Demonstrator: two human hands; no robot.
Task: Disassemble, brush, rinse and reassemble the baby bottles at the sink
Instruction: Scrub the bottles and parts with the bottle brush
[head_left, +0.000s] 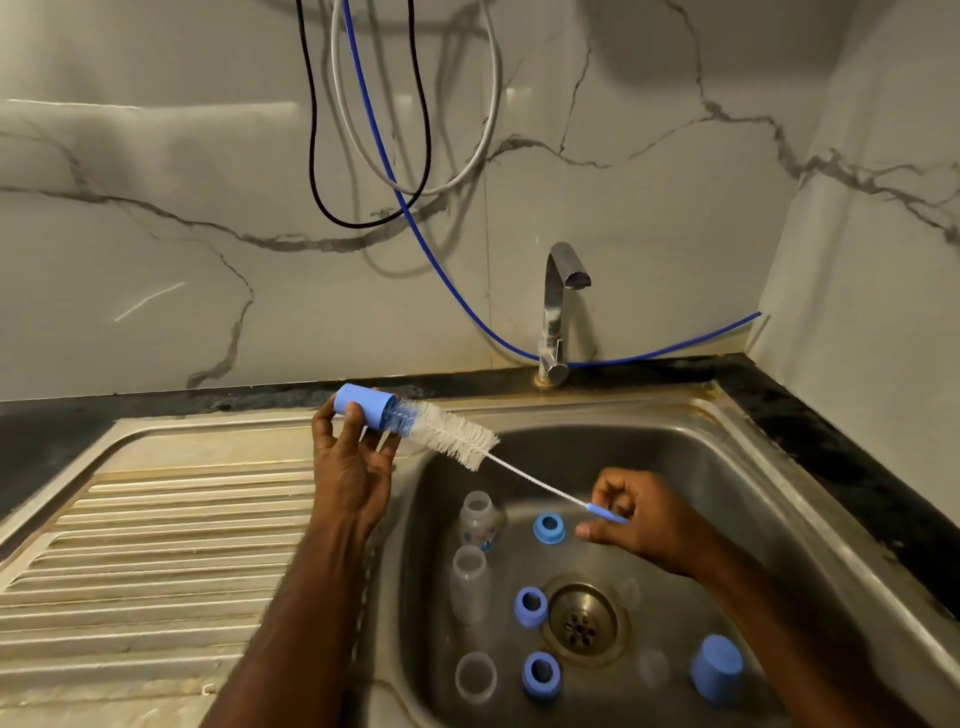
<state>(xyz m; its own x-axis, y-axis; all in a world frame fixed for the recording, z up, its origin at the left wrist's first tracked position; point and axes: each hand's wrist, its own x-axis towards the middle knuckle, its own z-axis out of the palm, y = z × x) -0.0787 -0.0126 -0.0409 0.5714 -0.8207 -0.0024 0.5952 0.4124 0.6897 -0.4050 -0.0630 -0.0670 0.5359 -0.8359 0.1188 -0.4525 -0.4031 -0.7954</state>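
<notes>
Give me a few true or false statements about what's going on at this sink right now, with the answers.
1. The left hand holds a blue cap with the bottle brush pushed into it. True.
2. Water is running from the tap. False: no stream shows at the spout.
3. The right hand pinches the brush's blue handle. True.
4. All the blue parts lie on the ribbed drainboard. False: three blue rings and another cap sit in the sink basin.
5. Clear bottles are in the basin. True.
</notes>
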